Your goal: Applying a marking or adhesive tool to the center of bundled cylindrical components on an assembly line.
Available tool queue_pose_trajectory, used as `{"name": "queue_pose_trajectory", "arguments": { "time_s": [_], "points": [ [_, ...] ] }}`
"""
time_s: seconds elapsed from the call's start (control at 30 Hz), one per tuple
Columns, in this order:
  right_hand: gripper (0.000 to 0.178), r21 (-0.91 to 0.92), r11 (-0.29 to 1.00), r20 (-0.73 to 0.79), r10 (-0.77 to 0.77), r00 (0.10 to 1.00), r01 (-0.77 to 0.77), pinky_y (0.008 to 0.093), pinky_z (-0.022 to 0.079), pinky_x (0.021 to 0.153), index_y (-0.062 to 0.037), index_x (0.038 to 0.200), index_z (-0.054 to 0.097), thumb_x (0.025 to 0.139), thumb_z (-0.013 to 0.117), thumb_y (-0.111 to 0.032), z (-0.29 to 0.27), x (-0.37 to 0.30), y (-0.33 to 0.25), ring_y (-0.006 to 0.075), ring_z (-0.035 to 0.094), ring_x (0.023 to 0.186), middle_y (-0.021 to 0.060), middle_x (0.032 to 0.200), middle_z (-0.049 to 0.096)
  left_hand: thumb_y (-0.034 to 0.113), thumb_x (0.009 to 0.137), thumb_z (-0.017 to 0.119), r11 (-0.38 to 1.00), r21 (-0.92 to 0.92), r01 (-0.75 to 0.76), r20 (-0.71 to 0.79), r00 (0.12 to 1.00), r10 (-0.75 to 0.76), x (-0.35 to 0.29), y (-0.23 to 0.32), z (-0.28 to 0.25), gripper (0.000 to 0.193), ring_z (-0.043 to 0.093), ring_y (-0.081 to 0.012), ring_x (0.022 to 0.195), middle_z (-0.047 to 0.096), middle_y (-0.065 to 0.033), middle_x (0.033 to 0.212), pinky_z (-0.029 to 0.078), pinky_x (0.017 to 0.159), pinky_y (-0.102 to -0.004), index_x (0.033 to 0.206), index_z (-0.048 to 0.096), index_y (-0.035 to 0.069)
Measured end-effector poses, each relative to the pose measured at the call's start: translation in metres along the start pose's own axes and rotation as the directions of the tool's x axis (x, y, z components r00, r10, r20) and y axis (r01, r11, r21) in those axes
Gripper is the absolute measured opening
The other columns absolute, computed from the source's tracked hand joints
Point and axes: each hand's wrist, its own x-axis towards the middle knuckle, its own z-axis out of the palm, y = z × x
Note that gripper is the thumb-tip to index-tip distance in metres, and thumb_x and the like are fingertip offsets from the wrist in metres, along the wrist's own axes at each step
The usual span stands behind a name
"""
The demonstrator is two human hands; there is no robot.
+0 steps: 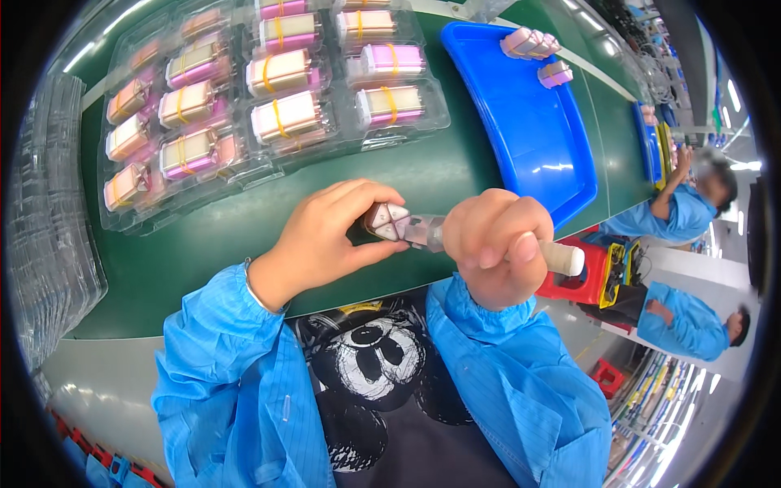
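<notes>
Left hand [325,232] pinches a bundle [389,221] as right hand [500,244] brings a tool up to it

The left grip is closed on the small bundle, thumb beneath and forefinger above, its pale wedge-shaped ends facing up. The bundle is held over the near side of the green counter [443,175]. The right grip is curled tight around the tool, whose pale handle [561,258] sticks out to the right of the fist; its translucent front end reaches the bundle's right side, though whether the two touch cannot be told.

Beyond the left hand, clear moulded trays [244,183] carry rows of pink-and-white blocks [286,115] bound with yellow bands. Beyond the right hand is a blue tray [541,150], with more small bundles [530,43] at its far end. A stack of clear plastic trays [57,220] rises at the far left. To the right, near a red crate [569,276], two co-workers in blue [683,321] are visible.
</notes>
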Motion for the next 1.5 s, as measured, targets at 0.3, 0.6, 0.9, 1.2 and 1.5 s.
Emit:
{"name": "queue_pose_trajectory", "arguments": {
  "time_s": [0.3,0.6,0.9,1.2,1.5],
  "points": [
    [0.026,-0.115,0.993,-0.045,-0.003,0.999,-0.002,0.0295,0.037,0.047,-0.0014,0.071,0.052,0.092,0.053,-0.017,0.005,0.002,0.007,0.0154,0.047,0.053,0.0082,0.063,0.052,0.011,0.062,0.085,0.999,0.032,0.033,-0.025,0.999,-0.033,0.001,0.002,-0.001,0.044,0.062,-0.0219,0.082,0.061,-0.0088,0.092,0.052,0.069,-0.0306,0.096,0.059,0.004],
    [0.029,-0.266,0.964,0.046,0.013,0.999,-0.001,0.032,0.04,0.047,-0.0018,0.064,0.049,0.09,0.052,-0.014,0.002,0.005,0.008,0.0181,0.049,0.05,0.0094,0.06,0.053,0.009,0.065,0.08,0.998,0.003,-0.069,0.04,0.997,0.069,0.004,0.003,-0.009,0.05,0.063,-0.0276,0.093,0.063,-0.0106,0.108,0.049,0.083,-0.0367,0.11,0.059,0.005],
    [0.038,-0.104,0.994,-0.021,-0.042,0.999,0.04,0.0277,0.03,0.037,-0.0064,0.068,0.04,0.1,0.036,-0.026,0.008,-0.001,0.006,0.0118,0.035,0.043,0.0064,0.059,0.044,0.013,0.059,0.085,0.999,-0.038,0.008,0.043,0.999,-0.007,0.004,0.001,-0.008,0.055,0.058,-0.0223,0.086,0.057,-0.0057,0.091,0.047,0.074,-0.0328,0.108,0.061,0.007],
    [0.033,-0.155,0.988,-0.065,-0.02,0.998,0.01,0.0289,0.035,0.043,-0.0032,0.067,0.046,0.096,0.045,-0.019,0.015,-0.002,0.013,0.0136,0.041,0.047,0.0077,0.06,0.049,0.014,0.056,0.086,0.998,0.047,-0.051,-0.02,0.998,0.052,0.003,-0.001,-0.004,0.039,0.051,-0.0202,0.075,0.048,-0.0036,0.08,0.043,0.064,-0.0317,0.088,0.065,0.01],
    [0.031,-0.212,0.977,-0.063,-0.021,0.998,0.007,0.03,0.036,0.044,-0.0013,0.066,0.046,0.093,0.05,-0.015,0.015,-0.005,0.013,0.0152,0.045,0.049,0.0092,0.06,0.052,0.012,0.063,0.08,0.992,-0.05,-0.115,0.103,0.987,0.12,0.005,0.001,-0.015,0.057,0.059,-0.0255,0.093,0.062,-0.0069,0.099,0.047,0.078,-0.0357,0.116,0.058,0.007]
  ]
}}
